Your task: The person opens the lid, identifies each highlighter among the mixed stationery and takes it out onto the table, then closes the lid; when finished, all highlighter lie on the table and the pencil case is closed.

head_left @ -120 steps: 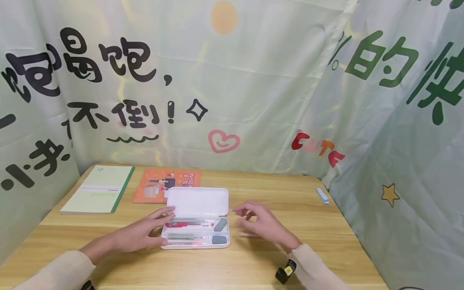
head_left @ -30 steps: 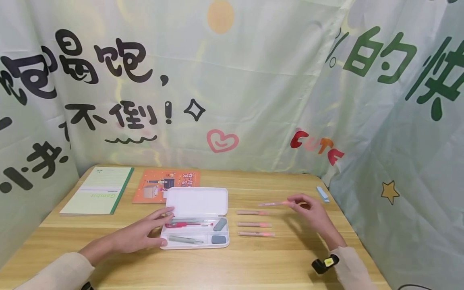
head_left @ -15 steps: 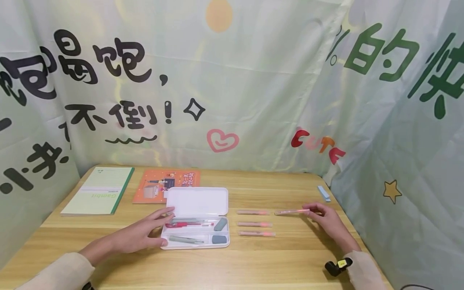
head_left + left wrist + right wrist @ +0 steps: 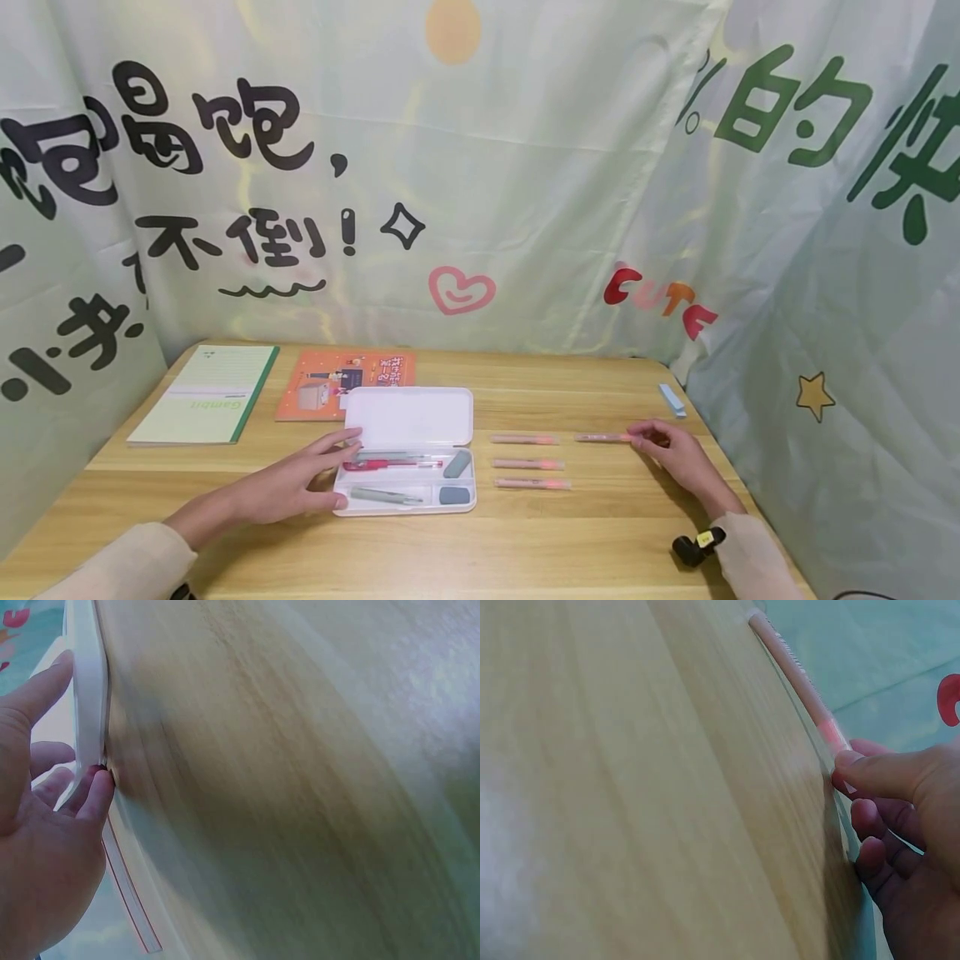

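Observation:
In the head view my right hand point(image 4: 671, 450) pinches one end of a slim pink pen point(image 4: 602, 437) with a clear end, low over the table. The right wrist view shows thumb and forefinger on its bright pink end. To its left, three similar pink pens point(image 4: 527, 464) lie in a column. My left hand point(image 4: 300, 483) rests against the left side of an open white pencil case point(image 4: 408, 511), thumb and fingers spread along the edge. Inside the case are a red pen point(image 4: 390, 465), a grey-green pen point(image 4: 384, 496) and two grey-blue blocks point(image 4: 453, 496).
An orange booklet point(image 4: 311, 392) lies partly behind the case lid point(image 4: 408, 415). A pale green notebook point(image 4: 198, 396) is at the back left. Near the back right edge lies a small light-blue strip point(image 4: 672, 401). Printed curtains point(image 4: 517, 208) enclose the table point(image 4: 420, 558).
Over four seconds several pink pens have left the case for the table. In the last second my right hand has moved right and lowered the pen it pinches. My left hand stays put.

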Action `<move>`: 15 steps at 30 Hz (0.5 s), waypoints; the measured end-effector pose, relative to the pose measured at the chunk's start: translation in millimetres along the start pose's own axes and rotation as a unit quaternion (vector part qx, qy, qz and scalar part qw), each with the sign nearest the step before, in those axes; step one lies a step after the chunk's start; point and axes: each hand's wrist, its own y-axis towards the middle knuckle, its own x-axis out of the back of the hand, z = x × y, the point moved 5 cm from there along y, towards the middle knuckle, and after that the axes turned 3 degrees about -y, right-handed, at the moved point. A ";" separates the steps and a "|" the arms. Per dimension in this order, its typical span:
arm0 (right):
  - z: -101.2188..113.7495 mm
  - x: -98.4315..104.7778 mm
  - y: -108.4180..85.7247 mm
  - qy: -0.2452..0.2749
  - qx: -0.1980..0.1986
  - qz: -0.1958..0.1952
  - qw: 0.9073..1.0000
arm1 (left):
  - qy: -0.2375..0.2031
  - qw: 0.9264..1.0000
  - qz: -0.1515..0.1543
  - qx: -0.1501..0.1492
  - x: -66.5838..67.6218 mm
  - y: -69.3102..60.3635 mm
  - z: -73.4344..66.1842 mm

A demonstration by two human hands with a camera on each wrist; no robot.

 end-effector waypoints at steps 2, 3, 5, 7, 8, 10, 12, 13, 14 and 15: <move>-0.4 -0.4 1.8 -0.011 0.002 -0.002 1.000 | 0.000 1.000 0.000 0.001 -0.1 0.1 0.2; -0.5 -0.5 2.4 -0.014 0.001 -0.004 1.000 | 0.000 1.000 0.000 0.001 -0.1 0.2 0.1; 0.0 -0.9 3.2 -0.018 0.003 -0.004 1.000 | 0.000 1.000 0.000 0.002 -0.2 0.2 -0.2; 0.6 -1.4 3.7 -0.019 0.006 -0.005 1.000 | -0.002 1.000 0.000 0.002 -0.2 0.0 -0.5; 1.0 -1.6 3.9 -0.018 0.006 -0.005 1.000 | -0.003 1.000 0.000 0.002 0.0 -0.2 -0.7; 2.1 -2.3 4.1 -0.015 0.009 -0.005 1.000 | -0.005 1.000 0.001 0.002 0.1 -0.4 -1.1; 2.6 -3.2 4.6 -0.012 0.012 -0.006 1.000 | -0.007 1.000 0.001 0.002 0.3 -0.5 -1.5; 3.1 -3.5 4.8 -0.011 0.013 -0.006 1.000 | -0.007 1.000 0.001 0.002 0.4 -0.6 -1.7; 3.5 -3.8 5.0 -0.011 0.014 -0.006 1.000 | -0.007 1.000 0.001 0.002 0.4 -0.5 -1.8; 3.9 -4.0 5.2 -0.012 0.015 -0.007 1.000 | -0.007 1.000 0.001 0.001 0.4 -0.5 -2.1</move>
